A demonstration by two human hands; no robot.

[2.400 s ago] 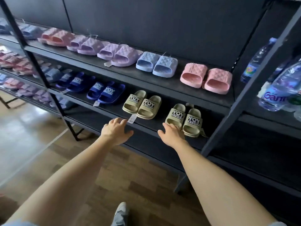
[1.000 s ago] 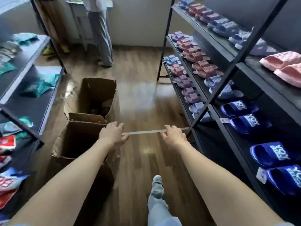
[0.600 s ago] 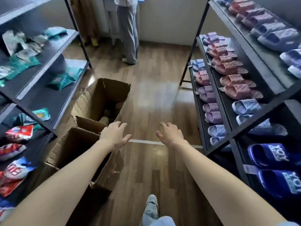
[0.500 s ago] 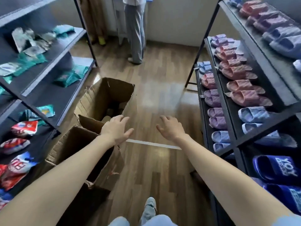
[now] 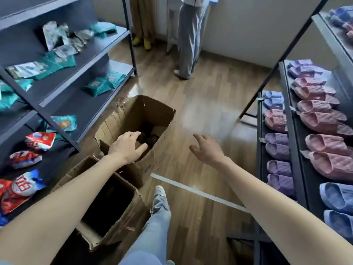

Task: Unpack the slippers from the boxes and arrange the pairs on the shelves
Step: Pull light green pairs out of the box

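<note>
Two open cardboard boxes stand on the wooden floor at centre left. The far box (image 5: 158, 113) holds dark brown slippers (image 5: 150, 139) at its bottom. The near box (image 5: 122, 220) looks dark inside. My left hand (image 5: 127, 147) hovers over the far box's near rim, fingers relaxed and holding nothing. My right hand (image 5: 207, 150) is spread in the air over the floor to the right of that box, holding nothing. The dark shelf unit on the right (image 5: 294, 169) carries pairs of purple, pink and blue slippers (image 5: 321, 121).
A dark shelf rack (image 5: 80, 62) on the left holds green and red packets. Another person (image 5: 188, 35) stands at the far wall. My leg and shoe (image 5: 159, 203) are on the floor between the near box and a white tape line (image 5: 198, 192).
The view has swung from the slipper shelf to the aisle with the boxes. Both hands have moved forward, and my left hand is now over the far box.
</note>
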